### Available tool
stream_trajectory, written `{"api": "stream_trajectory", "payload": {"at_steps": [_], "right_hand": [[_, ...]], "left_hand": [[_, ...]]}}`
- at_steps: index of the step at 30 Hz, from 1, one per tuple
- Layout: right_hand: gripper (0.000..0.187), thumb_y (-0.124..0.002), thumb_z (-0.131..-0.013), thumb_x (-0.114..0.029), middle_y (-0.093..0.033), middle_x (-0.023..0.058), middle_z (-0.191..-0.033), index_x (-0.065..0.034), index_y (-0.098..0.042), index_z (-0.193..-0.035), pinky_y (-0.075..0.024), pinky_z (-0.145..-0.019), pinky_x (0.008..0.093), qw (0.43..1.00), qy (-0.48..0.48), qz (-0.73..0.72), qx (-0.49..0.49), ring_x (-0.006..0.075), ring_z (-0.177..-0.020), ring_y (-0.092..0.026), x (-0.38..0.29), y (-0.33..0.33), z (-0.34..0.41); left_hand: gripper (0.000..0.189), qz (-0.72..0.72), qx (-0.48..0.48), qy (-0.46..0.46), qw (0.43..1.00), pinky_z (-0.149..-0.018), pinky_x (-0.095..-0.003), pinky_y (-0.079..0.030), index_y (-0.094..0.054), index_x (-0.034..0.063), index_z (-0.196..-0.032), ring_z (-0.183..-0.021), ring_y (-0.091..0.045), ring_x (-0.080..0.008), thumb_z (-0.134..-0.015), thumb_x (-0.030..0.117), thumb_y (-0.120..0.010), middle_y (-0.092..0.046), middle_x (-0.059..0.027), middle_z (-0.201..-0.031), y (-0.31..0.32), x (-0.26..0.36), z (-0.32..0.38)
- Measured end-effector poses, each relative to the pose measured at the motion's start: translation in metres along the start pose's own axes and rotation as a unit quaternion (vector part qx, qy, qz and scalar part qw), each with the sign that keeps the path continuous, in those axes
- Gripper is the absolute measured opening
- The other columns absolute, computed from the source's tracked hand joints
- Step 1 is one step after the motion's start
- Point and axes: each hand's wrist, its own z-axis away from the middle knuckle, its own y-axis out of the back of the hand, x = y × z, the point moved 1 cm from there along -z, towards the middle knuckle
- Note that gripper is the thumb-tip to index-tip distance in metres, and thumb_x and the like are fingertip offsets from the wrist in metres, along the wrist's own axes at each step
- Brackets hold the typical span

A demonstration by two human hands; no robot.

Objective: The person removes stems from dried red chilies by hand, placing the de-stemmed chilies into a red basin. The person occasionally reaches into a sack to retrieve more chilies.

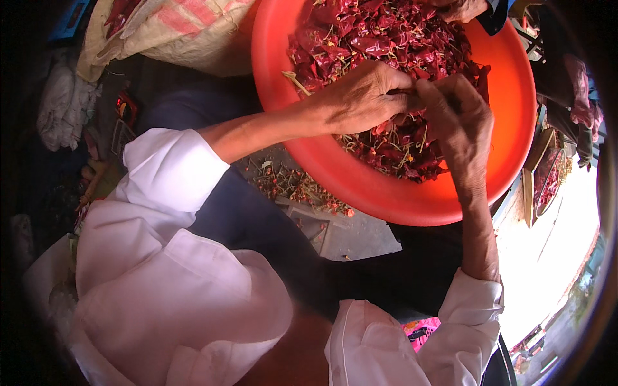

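Observation:
A large red-orange plastic basin [507,130] stands before me, heaped with dried red chillies [372,46] and their thin pale stems. Above the heap, my left hand [364,99] and my right hand [458,113] meet at the fingertips. The left thumb and fingers are pinched together; whatever they grip is hidden. A dark red chilli [483,84] juts out behind the curled fingers of my right hand, seemingly held there. One loose pale stem [296,82] lies at the basin's left inner wall.
Another person's hand [461,9] reaches into the basin at its far edge. A woven sack [193,36] holding chillies stands at upper left. Stems and scraps [294,186] litter the ground below the basin. At right lies a wood-framed sieve [548,181] with red pieces.

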Motion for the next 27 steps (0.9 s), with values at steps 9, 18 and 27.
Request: {"api": "stream_trajectory", "payload": {"at_steps": [9, 18, 27], "right_hand": [[0.021, -0.072, -0.099, -0.023, -0.061, 0.001, -0.075, -0.0018, -0.066, -0.099, -0.042, -0.053, 0.021, 0.908, -0.194, -0.367, -0.054, 0.0082, -0.057, -0.053, 0.026, 0.016, -0.026], [0.014, -0.067, -0.091, -0.011, -0.07, 0.0133, -0.119, -0.0035, -0.074, -0.101, -0.0579, -0.072, 0.0366, 0.936, 0.018, 0.155, -0.316, 0.0253, -0.082, -0.073, 0.069, -0.033, 0.021], [0.016, -0.067, -0.086, -0.006, -0.059, 0.0145, -0.142, -0.0047, -0.071, -0.101, -0.0561, -0.079, 0.0477, 0.874, 0.056, 0.377, -0.301, 0.0409, -0.097, -0.069, 0.109, -0.039, 0.019]], "left_hand": [[0.028, 0.09, 0.022, -0.064, 0.994, -0.068, -0.0249, -0.056, -0.072, -0.0008, -0.109, -0.071, -0.068, -0.0093, -0.106, 0.026, -0.063, -0.071, -0.0048, -0.083, 0.014, 0.008, -0.006], [0.026, 0.285, 0.076, -0.001, 0.955, -0.057, -0.0273, -0.059, -0.071, -0.003, -0.103, -0.069, -0.073, -0.0161, -0.1, 0.022, -0.065, -0.073, -0.0109, -0.088, 0.028, -0.007, -0.014], [0.029, 0.239, 0.103, 0.025, 0.965, -0.048, -0.0267, -0.054, -0.075, -0.001, -0.101, -0.056, -0.062, -0.0112, -0.091, 0.026, -0.079, -0.069, -0.0079, -0.075, 0.03, -0.003, -0.009]]}}
